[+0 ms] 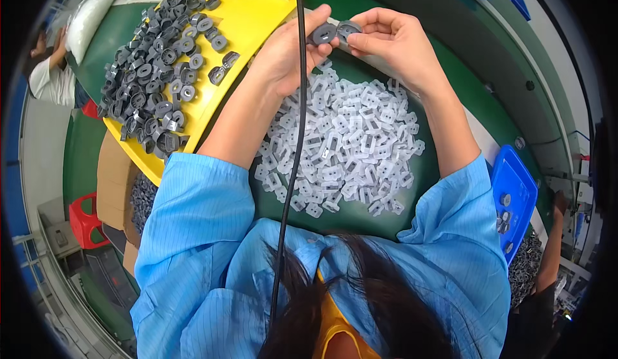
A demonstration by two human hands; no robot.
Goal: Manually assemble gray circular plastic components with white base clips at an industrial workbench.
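Observation:
Above the far side of a pile, my left hand pinches a dark grey round plastic cap with a slot in its middle. My right hand grips a matching grey cup-shaped piece between thumb and fingers. The two grey pieces touch edge to edge; whether they are hinged together I cannot tell. Below both hands spreads a heap of small translucent white plastic pieces with dark slots. To the left, a yellow tray carries many similar grey caps, some lying opened out.
A black cable hangs down in front of my left wrist. At the right stands a blue tray with a few grey parts. A cardboard box and a red stool are at the left. Other people sit on both sides.

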